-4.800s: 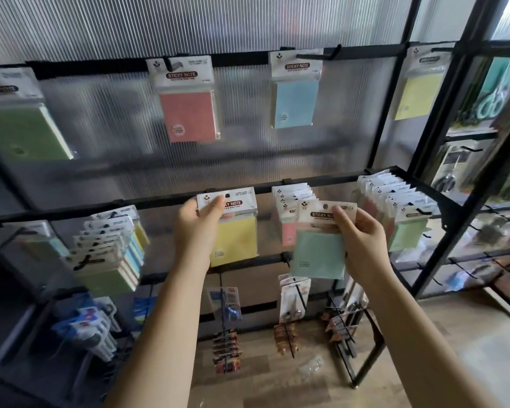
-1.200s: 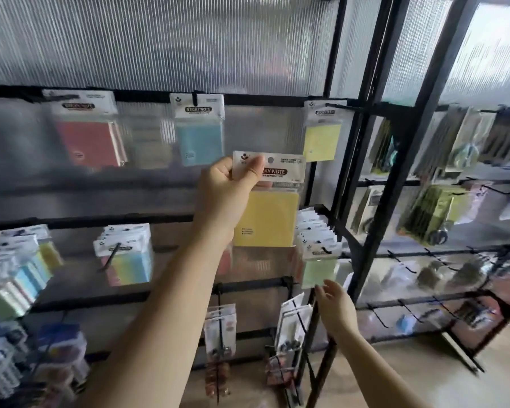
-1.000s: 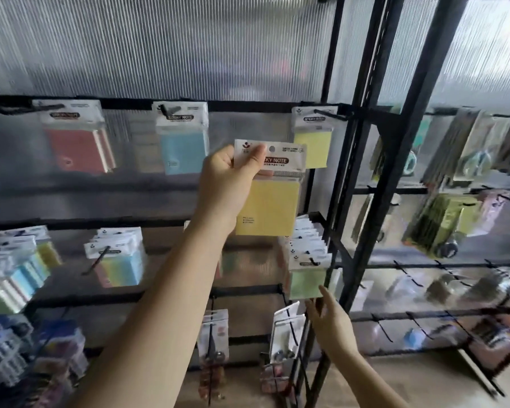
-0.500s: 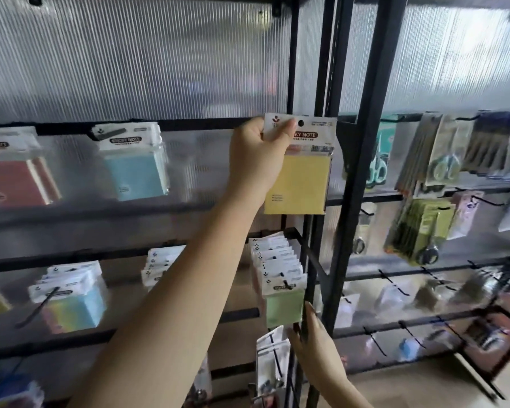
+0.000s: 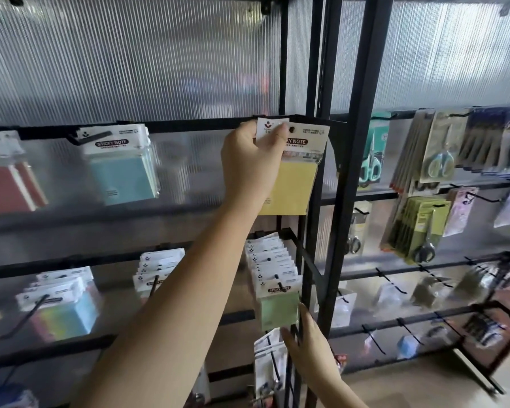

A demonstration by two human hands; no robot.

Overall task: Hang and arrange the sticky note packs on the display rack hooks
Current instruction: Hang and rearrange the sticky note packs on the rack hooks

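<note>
Left hand (image 5: 252,160) raised to the top rail (image 5: 189,125) of the display rack, grip closed on the white header card of a yellow sticky note pack (image 5: 292,169), thumb across the front of the card beside its punched hole. Pack held upright and slightly tilted, at the right end of the top rail, just left of the black upright post (image 5: 354,172). Cannot tell whether the hole sits on a hook.

Right hand (image 5: 309,346) low and near, fingers straight and relaxed, grip open and holding nothing, fingertips just below a green sticky note pack (image 5: 278,310). Cannot tell whether touching it. Green pack at the front of a row of packs (image 5: 270,260) hung on one hook of the middle rail, right end.

Further left on the top rail: a blue sticky note pack (image 5: 121,169) on a hook, and a red sticky note pack (image 5: 6,189) at the left edge. On the middle rail, left: more packs in mixed colours (image 5: 62,304) on long hooks, blurred.

Right of the post: a second rack section with packaged scissors (image 5: 442,154) hanging on the upper rail and dark green packets (image 5: 418,228) below. Ribbed translucent panel (image 5: 130,54) behind everything.
</note>
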